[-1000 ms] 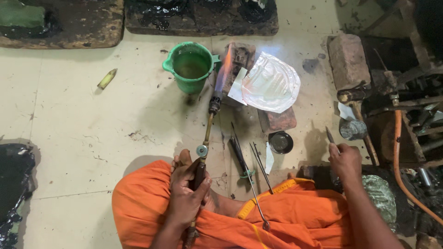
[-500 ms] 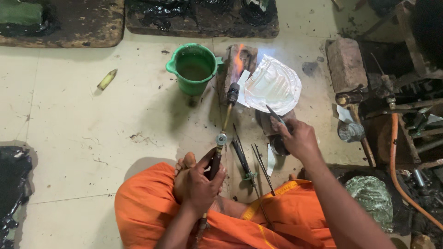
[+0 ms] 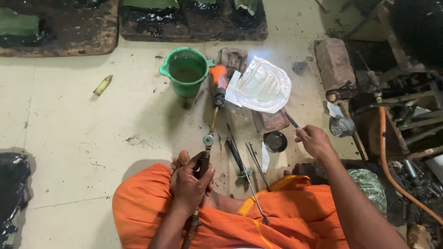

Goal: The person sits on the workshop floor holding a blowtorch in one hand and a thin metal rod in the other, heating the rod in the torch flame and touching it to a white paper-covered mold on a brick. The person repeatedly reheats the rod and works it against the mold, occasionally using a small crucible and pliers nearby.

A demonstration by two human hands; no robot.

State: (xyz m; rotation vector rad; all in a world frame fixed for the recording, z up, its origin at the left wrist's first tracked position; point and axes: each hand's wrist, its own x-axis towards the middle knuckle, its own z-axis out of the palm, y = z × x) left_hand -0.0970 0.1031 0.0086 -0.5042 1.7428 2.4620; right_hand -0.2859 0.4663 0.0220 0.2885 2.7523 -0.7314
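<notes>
Mostly, pale floor (image 3: 78, 133) filled the left half of the frame, bare between the dark slabs (image 3: 60, 27) along the top edge and a black heap (image 3: 11, 193) at the lower left, so the open room lay on that side. Clutter of metal parts and an orange hose (image 3: 392, 161) crowded the right edge. Orange cloth (image 3: 152, 216) over the person's lap spread across the bottom centre.

A green bucket (image 3: 187, 69) stood at upper centre, and just right of it a silvery embossed sheet (image 3: 265, 85) lay on a brick (image 3: 274, 121), with a larger brick (image 3: 333, 62) further right.

The torch (image 3: 210, 133) ran from the lap up to an orange flame beside the bucket. The left hand (image 3: 189, 182) had its fingers wrapped tight around the torch's dark handle. The right hand (image 3: 314, 140), right of centre, pinched a thin dark tool (image 3: 291, 121) between fingertips and thumb, its tip pointing toward the sheet's lower edge.

A small dark dish (image 3: 275, 141) sat just left of that hand. Thin tweezers and rods (image 3: 247, 159) lay on the floor between the two hands. A small yellowish scrap (image 3: 102, 85) lay alone at the upper left.
</notes>
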